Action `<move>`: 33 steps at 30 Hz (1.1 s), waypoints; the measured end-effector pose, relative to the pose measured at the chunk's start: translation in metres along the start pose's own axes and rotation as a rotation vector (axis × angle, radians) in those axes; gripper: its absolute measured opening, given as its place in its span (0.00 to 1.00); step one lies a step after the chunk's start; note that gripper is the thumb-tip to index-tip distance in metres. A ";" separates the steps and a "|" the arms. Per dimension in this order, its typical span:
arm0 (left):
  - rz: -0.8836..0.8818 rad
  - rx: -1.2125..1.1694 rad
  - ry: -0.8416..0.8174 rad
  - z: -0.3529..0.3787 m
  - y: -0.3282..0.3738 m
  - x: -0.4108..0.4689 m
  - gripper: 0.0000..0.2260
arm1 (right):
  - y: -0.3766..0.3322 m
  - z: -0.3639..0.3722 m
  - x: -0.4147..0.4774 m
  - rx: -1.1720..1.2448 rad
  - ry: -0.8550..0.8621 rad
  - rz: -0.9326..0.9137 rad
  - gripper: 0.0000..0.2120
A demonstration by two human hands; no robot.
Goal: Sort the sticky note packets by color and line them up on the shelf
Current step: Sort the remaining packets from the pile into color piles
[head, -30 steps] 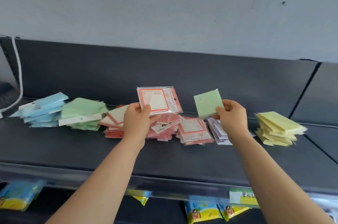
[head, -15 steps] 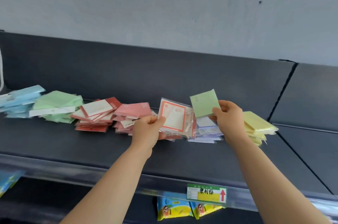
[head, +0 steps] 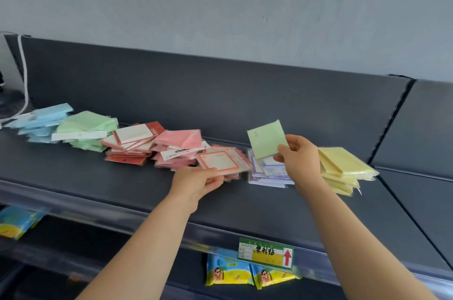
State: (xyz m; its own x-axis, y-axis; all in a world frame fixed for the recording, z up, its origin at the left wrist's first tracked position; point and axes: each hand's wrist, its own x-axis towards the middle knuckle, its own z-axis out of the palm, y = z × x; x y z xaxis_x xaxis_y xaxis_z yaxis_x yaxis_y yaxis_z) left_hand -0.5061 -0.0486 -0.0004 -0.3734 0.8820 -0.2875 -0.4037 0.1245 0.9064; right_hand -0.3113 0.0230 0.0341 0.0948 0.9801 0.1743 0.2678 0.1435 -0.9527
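Nearest me, below both hands, a green-and-yellow price label (head: 266,253) sits on the front rail, with bright snack packets (head: 229,271) hanging just under it. Up on the dark shelf (head: 73,172), my left hand (head: 196,183) grips the near edge of an orange-bordered packet (head: 219,161), thumb on top, fingers curled beneath. The packet lies low and almost flat, and it is too blurred for me to tell whether it touches the heap under it. Beside it, my right hand (head: 297,156) pinches a green packet (head: 266,139) by its lower corner, holding it raised and tilted. Directly under that hand is the purple pile (head: 264,173), and just outboard of it, touching the wrist's far side, the yellow pile (head: 343,167). Out past my left hand the row runs away: the pink pile (head: 181,144), then the red-and-white pile (head: 132,141), then the green pile (head: 85,128), and farthest out the blue pile (head: 46,118). Beyond the blue one a white cord (head: 24,84) hangs down. Behind everything the dark back panel (head: 220,93) rises, with the pale wall (head: 220,5) above.
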 end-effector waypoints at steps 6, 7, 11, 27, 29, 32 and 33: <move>0.048 0.138 0.025 -0.001 -0.003 0.000 0.04 | 0.000 0.008 0.001 -0.001 -0.036 -0.007 0.12; 0.051 0.187 0.042 -0.001 -0.004 0.000 0.03 | 0.000 0.010 0.001 -0.005 -0.046 -0.012 0.12; 0.125 0.398 0.104 -0.009 -0.001 -0.001 0.08 | -0.005 0.021 0.002 -0.007 -0.089 -0.038 0.12; 0.623 0.562 0.244 -0.123 0.082 0.016 0.05 | -0.077 0.160 -0.030 0.048 -0.428 -0.123 0.07; 0.628 0.571 0.298 -0.149 0.096 0.025 0.07 | -0.088 0.187 -0.035 0.057 -0.454 -0.122 0.07; 0.590 0.618 0.302 -0.190 0.119 0.039 0.12 | -0.103 0.232 -0.040 0.066 -0.487 -0.093 0.07; 0.585 0.643 0.293 -0.204 0.127 0.045 0.12 | -0.108 0.248 -0.041 0.075 -0.491 -0.085 0.07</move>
State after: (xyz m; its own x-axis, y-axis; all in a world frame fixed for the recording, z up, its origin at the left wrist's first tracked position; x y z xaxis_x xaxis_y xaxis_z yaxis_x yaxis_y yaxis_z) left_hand -0.7443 -0.0859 0.0390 -0.6039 0.7446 0.2843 0.4264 0.0004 0.9045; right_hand -0.5819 0.0018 0.0682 -0.3915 0.9107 0.1318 0.1833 0.2175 -0.9587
